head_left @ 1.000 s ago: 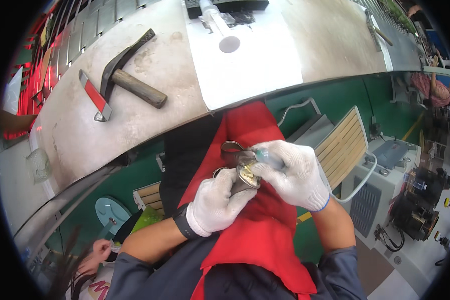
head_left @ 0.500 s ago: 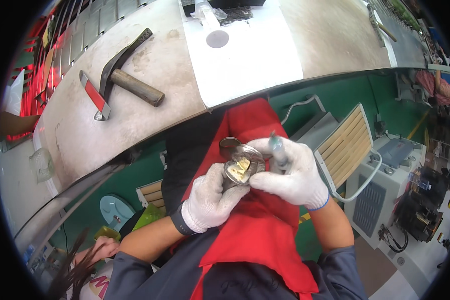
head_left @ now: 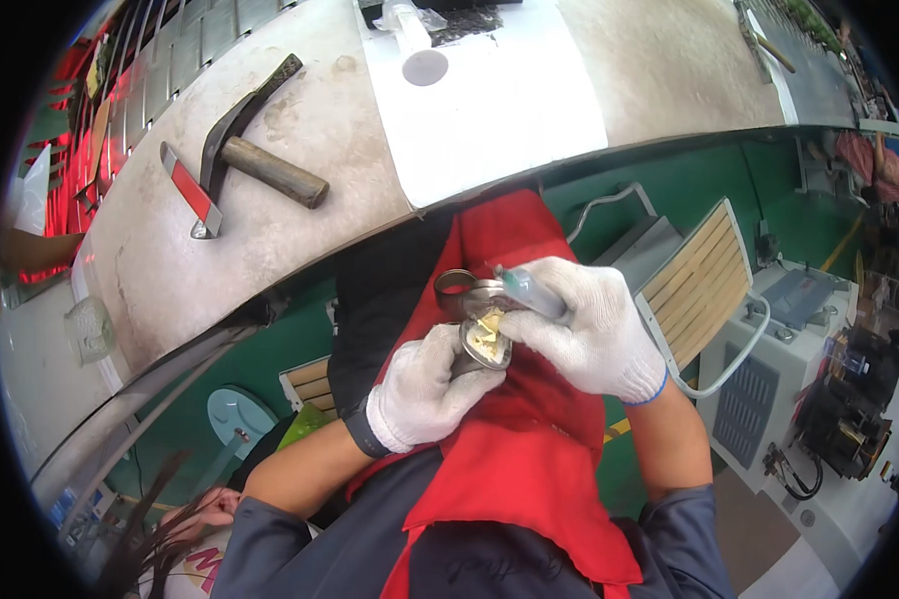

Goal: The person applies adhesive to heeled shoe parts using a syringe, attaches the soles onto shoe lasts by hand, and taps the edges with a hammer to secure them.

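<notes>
In front of the red apron, my gloved left hand (head_left: 425, 389) pinches a small shiny metal piece (head_left: 489, 365) by its side. It has a rounded, cup-like end with crumpled yellow-cream flakes (head_left: 489, 332) inside. A curved metal band (head_left: 453, 285) rises from its far side. My gloved right hand (head_left: 594, 329) is closed round a translucent plastic tube (head_left: 534, 292) with a greenish tip, which slants left above the metal piece. The right thumb and fingers are close to the flakes; whether they touch them I cannot tell.
On the worktable (head_left: 345, 150) lie a wooden-handled hammer (head_left: 275, 173) and a red-and-silver strip tool (head_left: 190, 190). A white sheet (head_left: 489, 120) holds a pale plastic tube-shaped thing (head_left: 422, 62). Right stands a slatted wooden chair (head_left: 697, 272); left, a pale blue stool (head_left: 240, 419) and another person's hand (head_left: 210, 509).
My right hand has turned, so the plastic tube has swung from upright to slanting left over the metal piece. The left hand keeps its pinch and has tilted the metal piece slightly.
</notes>
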`<state>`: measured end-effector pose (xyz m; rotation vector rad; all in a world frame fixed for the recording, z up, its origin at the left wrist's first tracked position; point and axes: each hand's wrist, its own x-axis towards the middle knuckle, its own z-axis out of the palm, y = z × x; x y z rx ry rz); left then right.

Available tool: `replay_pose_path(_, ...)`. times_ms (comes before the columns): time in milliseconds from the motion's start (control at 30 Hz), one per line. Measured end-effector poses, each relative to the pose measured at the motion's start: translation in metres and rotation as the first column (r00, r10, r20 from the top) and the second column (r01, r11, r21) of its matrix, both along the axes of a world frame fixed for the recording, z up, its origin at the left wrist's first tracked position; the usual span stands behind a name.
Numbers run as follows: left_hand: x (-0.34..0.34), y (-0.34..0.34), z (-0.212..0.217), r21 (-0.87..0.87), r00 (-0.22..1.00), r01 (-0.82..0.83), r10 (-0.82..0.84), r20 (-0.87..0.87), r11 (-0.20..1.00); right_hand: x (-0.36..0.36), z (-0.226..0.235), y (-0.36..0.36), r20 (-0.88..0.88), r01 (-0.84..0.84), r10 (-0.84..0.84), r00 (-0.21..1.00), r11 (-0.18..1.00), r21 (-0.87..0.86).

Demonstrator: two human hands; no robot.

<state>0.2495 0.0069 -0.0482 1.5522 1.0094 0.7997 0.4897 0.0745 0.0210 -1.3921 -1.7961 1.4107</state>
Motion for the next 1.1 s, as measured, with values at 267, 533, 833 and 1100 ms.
replay_pose_path(267, 0.003, 0.011, 0.028, 0.114, 0.965, -0.237, 0.248, -0.088, 0.965, -0.011, -0.002, 0.004, -0.066, 0.06, -0.059, 0.996, 0.998, 0.024)
replay_pose_path(533, -0.014, 0.055, 0.057, 0.2, 0.988, -0.061, 0.087, -0.124, 0.978, -0.01, -0.011, -0.001, -0.186, 0.111, -0.143, 0.972, 0.979, -0.174)
replay_pose_path(833, -0.016, 0.059, 0.041, 0.494, 0.934, 0.063, 0.122, -0.335, 0.867, -0.016, -0.011, -0.006, -0.171, 0.281, -0.368, 0.914, 0.878, -0.387)
replay_pose_path(1100, -0.023, 0.08, 0.031, 0.478, 0.942, 0.139, 0.034, -0.335, 0.868, 0.03, 0.024, -0.035, 0.223, 0.16, -0.2, 0.954, 0.97, 0.184)
